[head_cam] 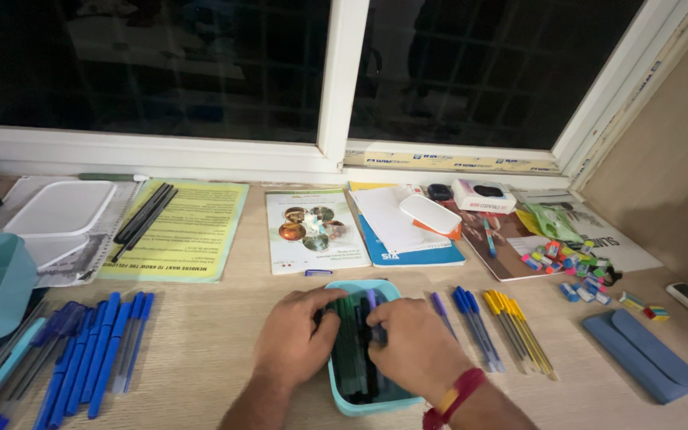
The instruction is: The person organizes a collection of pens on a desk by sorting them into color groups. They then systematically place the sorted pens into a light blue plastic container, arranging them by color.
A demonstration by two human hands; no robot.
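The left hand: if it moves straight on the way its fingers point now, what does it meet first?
The left hand points right, into the light blue tray. Its fingertips already lie on the dark pens in it. Beyond them, it would probably meet the right hand, though depth is unclear.

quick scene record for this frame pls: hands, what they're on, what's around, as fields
surface: light wooden desk under a dark window
left hand: left hand on the left rim of a shallow light-blue plastic tray
right hand: right hand over the tray, fingers on the dark green pens inside
left of tray: row of blue pens
right of tray: yellow pens, blue fabric pouch
far right: pile of small coloured erasers
behind: yellow-green printed sheet
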